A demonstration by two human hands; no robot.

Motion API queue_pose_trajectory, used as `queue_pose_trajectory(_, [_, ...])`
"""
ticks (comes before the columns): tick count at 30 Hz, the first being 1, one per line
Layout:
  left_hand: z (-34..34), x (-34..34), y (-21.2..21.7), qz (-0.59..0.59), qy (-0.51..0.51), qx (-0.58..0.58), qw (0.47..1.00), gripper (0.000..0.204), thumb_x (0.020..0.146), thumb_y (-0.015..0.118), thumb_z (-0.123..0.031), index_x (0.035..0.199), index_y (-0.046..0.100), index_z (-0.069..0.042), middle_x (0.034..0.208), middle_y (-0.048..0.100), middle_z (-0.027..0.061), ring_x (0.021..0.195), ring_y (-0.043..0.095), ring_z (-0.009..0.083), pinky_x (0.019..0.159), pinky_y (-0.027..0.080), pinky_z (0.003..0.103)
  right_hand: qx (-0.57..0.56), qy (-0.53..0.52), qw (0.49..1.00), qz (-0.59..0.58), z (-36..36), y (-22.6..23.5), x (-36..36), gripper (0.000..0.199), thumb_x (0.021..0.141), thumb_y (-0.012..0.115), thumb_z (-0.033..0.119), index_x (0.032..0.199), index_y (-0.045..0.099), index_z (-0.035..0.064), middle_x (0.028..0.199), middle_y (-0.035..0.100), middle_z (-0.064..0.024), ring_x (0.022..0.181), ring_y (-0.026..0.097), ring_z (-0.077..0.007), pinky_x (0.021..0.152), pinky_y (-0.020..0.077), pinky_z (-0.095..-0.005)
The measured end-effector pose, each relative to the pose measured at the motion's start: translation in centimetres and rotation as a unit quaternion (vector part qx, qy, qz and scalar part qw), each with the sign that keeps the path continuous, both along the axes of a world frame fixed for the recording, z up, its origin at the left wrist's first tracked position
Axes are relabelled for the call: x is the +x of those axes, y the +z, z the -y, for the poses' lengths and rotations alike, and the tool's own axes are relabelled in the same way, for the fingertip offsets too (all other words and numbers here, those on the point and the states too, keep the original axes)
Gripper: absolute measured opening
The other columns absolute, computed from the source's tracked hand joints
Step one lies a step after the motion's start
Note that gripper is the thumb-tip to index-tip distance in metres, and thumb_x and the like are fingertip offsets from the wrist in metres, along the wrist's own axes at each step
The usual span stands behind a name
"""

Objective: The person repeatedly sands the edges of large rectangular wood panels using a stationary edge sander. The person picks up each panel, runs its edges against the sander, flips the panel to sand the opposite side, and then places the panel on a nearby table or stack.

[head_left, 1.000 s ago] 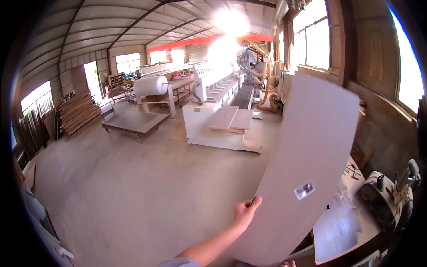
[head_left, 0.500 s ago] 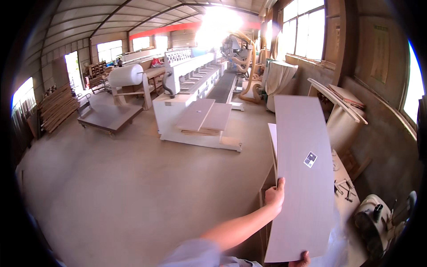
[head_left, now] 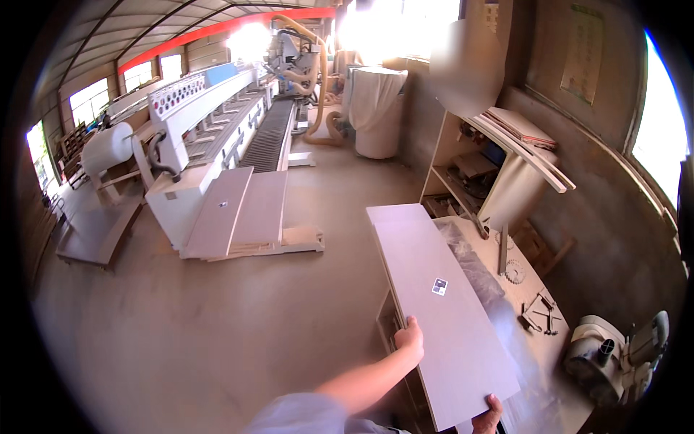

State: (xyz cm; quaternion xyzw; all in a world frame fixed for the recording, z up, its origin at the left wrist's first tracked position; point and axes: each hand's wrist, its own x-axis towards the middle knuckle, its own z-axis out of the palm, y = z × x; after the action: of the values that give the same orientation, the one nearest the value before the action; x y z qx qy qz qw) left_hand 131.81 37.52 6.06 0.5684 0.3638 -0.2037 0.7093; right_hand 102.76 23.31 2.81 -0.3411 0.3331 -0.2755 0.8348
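Observation:
A long, pale greyish panel (head_left: 463,329) with a small printed label (head_left: 439,286) lies slanting across the lower right of the view, over a workbench (head_left: 553,354). My left hand (head_left: 410,342) grips its left long edge, thumb on top and fingers beneath, out of sight. At the panel's near end, my right hand (head_left: 489,417) holds the edge near the corner, its thumb on the upper face. A second light panel edge shows at the far end, and whether it is a separate board I cannot tell. Clear plastic film (head_left: 470,253) covers part of the bench beside the panel.
Metal clamps (head_left: 541,315), a round saw blade (head_left: 514,271) and a dusty power tool (head_left: 600,358) sit on the right. Beyond the bench stands an open shelf unit (head_left: 455,188). Two panels (head_left: 235,213) rest at the end of a long machine (head_left: 217,119), left of a concrete floor aisle.
My view has turned right. The panel, which looked more upright, has come down flatter, its far end swinging left, with both hands still on it.

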Motion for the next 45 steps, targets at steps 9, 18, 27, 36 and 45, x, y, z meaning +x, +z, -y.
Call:
queue_pose_trajectory(9, [-5.4, 8.7, -1.0, 0.064, -0.398, -0.026, 0.915, 0.041, 0.086, 0.063, -0.04, 0.085, 0.066, 0.001, 0.083, 0.068, 0.013, 0.062, 0.064, 0.0178, 0.054, 0.051, 0.033, -0.086, 0.056, 0.982, -0.161, 3.5, 4.4, 8.4, 0.053, 0.086, 0.056, 0.046, 0.108, 0.054, -0.0025, 0.089, 0.065, -0.0144, 0.085, 0.064, -0.0285, 0.072, 0.0536, -0.0454])
queue_pose_trajectory(18, [-46.1, 3.8, -25.5, -0.064, -0.466, 0.442, 0.764, 0.032, 0.086, 0.048, -0.027, 0.087, 0.068, -0.002, 0.076, 0.069, 0.0155, 0.069, 0.067, 0.0273, 0.07, 0.051, 0.045, -0.326, 0.034, 0.904, -0.274, 12.3, 1.8, 17.1, 0.047, 0.094, 0.051, 0.039, 0.062, 0.05, 0.0047, 0.042, 0.046, -0.0061, 0.032, 0.042, -0.0133, 0.03, 0.0316, -0.0254])
queue_pose_trajectory(27, [-53.6, -11.7, -32.5, -0.034, -0.334, 0.364, 0.869, 0.036, 0.081, 0.063, -0.034, 0.077, 0.068, 0.001, 0.072, 0.07, 0.0099, 0.059, 0.067, 0.0168, 0.056, 0.053, 0.029, -0.32, 0.46, 0.817, -0.133, -17.6, 6.5, 41.1, 0.018, 0.087, 0.058, 0.012, 0.075, 0.061, -0.0011, 0.062, 0.063, -0.009, 0.055, 0.061, -0.0148, 0.05, 0.0472, -0.0249])
queue_pose_trajectory(36, [-65.8, 4.8, -22.6, -0.08, -0.137, 0.331, 0.93, 0.029, 0.083, 0.056, -0.033, 0.099, 0.071, -0.014, 0.084, 0.071, 0.0099, 0.081, 0.067, 0.027, 0.074, 0.053, 0.039, -0.392, 0.663, 0.622, -0.138, -40.1, -3.6, 52.7, 0.017, 0.087, 0.062, 0.014, 0.084, 0.065, -0.0021, 0.071, 0.065, -0.0064, 0.062, 0.06, -0.0116, 0.058, 0.0487, -0.0243])
queue_pose_trajectory(45, [-80.5, 15.9, -15.2, -0.029, 0.167, 0.194, 0.966, 0.026, 0.089, 0.058, -0.024, 0.093, 0.064, 0.001, 0.078, 0.066, 0.0095, 0.07, 0.066, 0.017, 0.059, 0.05, 0.027, -0.158, 0.641, 0.719, -0.216, -59.3, -11.6, 64.3, 0.031, 0.086, 0.063, 0.017, 0.107, 0.062, -0.0044, 0.089, 0.066, -0.0069, 0.074, 0.06, -0.0134, 0.064, 0.0483, -0.0267])
